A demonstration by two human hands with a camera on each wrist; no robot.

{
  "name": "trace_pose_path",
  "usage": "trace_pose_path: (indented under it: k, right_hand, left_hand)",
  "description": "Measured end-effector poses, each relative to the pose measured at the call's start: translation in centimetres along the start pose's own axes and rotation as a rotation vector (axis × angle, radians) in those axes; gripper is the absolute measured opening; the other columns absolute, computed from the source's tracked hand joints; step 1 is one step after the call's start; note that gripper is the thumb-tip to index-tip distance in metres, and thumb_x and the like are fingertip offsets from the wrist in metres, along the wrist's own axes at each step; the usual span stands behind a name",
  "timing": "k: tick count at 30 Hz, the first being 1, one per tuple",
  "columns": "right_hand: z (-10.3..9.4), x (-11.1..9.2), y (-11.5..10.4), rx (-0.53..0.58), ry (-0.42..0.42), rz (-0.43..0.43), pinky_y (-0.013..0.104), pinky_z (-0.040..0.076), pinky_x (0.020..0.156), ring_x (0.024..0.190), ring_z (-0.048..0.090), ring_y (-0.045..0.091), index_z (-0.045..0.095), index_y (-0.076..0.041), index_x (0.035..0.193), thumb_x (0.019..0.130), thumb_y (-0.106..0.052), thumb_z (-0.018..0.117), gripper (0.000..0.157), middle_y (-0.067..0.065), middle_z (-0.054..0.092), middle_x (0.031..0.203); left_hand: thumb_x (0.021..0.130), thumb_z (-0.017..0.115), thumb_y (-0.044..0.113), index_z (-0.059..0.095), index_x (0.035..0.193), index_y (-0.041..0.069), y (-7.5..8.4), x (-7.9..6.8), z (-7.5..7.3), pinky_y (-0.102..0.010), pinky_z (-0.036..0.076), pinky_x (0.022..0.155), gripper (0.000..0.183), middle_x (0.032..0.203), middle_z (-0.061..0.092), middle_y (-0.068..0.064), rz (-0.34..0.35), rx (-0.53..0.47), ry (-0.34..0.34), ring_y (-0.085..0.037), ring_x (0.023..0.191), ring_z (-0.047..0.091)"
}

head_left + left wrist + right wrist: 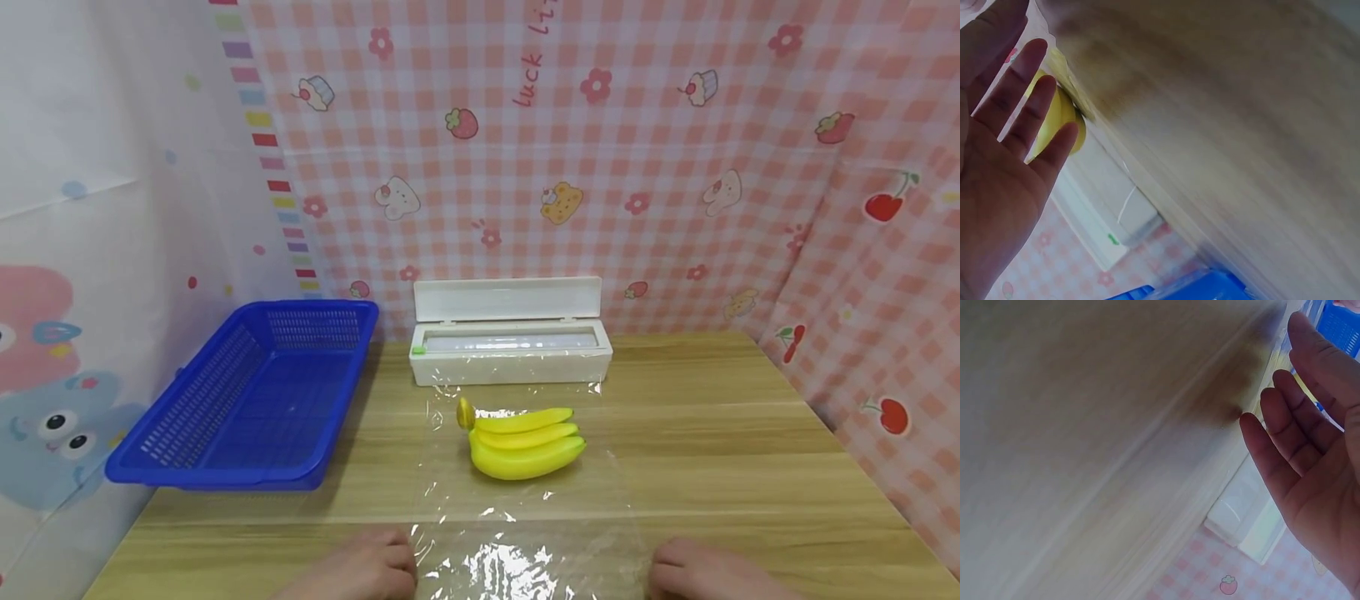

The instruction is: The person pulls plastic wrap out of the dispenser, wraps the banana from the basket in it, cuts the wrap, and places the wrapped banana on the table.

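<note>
A pink-and-white checked cloth backdrop (660, 167) printed with cupcakes, strawberries and cherries rises behind everything; red lettering turned on its side reads "luck", then "li" before the upper border cuts it off. The pale wood-grain tabletop (750, 467) meets the cloth at its far edge, and its right edge runs diagonally toward the lower right corner; a broad stretch of wood lies between that edge and the film.

A rectangular blue plastic basket (285, 404) with slotted walls sits at the far left, overhanging the left edge, a strip of wood between it and the film. The sheet of clear shiny plastic film (525, 517) runs from the long white box (510, 369), whose lid stands raised, toward the person and past the lower border.

The left hand (363, 571) and right hand (708, 573) flank the film's near part, palms facing inward; both are released, fingers loosely extended. Whether fingertips touch the film cannot be told. The bunch of yellow bananas (525, 450) lies on the film just before the box, stem leftward. Smallest is a bright green tab (418, 351) on the box's left end.
</note>
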State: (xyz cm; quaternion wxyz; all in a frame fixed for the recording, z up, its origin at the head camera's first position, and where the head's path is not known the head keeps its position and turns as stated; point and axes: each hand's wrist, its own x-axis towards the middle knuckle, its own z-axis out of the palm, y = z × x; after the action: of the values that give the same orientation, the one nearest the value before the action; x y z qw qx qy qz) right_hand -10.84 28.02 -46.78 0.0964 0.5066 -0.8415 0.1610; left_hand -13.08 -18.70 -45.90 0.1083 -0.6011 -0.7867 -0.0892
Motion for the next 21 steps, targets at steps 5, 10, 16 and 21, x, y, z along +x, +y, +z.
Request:
trace_pose_path:
  k: [5, 10, 16, 21]
  right_hand:
    - [0.17, -0.04, 0.03, -0.008, 0.004, 0.011, 0.0, 0.023, 0.066, 0.076, 0.039, -0.009, 0.056, -0.034, 0.083, 0.076, -0.027, 0.081, 0.027, -0.025, 0.043, 0.089]
    - [0.36, 0.34, 0.2, -0.043, 0.038, -0.063, 0.001, 0.024, 0.067, 0.076, 0.039, -0.01, 0.055, -0.031, 0.079, 0.07, -0.023, 0.081, 0.029, -0.024, 0.043, 0.085]
    - [0.25, 0.81, 0.17, -0.039, 0.021, -0.099, 0.0, 0.025, 0.068, 0.076, 0.04, -0.01, 0.057, -0.03, 0.078, 0.069, -0.022, 0.08, 0.026, -0.024, 0.045, 0.085]
    - [0.45, 0.89, 0.14, -0.058, 0.003, -0.09, 0.0, 0.024, 0.064, 0.075, 0.04, -0.01, 0.057, -0.031, 0.076, 0.065, -0.02, 0.078, 0.026, -0.024, 0.046, 0.083]
  left_hand:
    - [0.076, 0.073, 0.027, 0.067, 0.075, 0.027, -0.07, -0.02, 0.0, -0.007, 0.036, 0.081, 0.006, 0.085, 0.059, 0.02, 0.003, -0.046, -0.02, 0.001, 0.087, 0.051]
    - [0.075, 0.075, 0.025, 0.068, 0.072, 0.026, -0.25, 0.04, 0.06, -0.005, 0.035, 0.079, 0.008, 0.083, 0.059, 0.02, 0.022, -0.068, -0.028, 0.002, 0.085, 0.051]
    - [0.075, 0.076, 0.024, 0.068, 0.07, 0.026, -0.19, 0.27, -0.1, -0.003, 0.034, 0.077, 0.009, 0.08, 0.059, 0.021, 0.013, -0.071, -0.045, 0.004, 0.083, 0.05]
    - [0.073, 0.076, 0.022, 0.066, 0.068, 0.025, -0.09, 0.5, -0.17, -0.002, 0.032, 0.072, 0.011, 0.078, 0.057, 0.021, 0.026, -0.069, -0.054, 0.005, 0.079, 0.048]
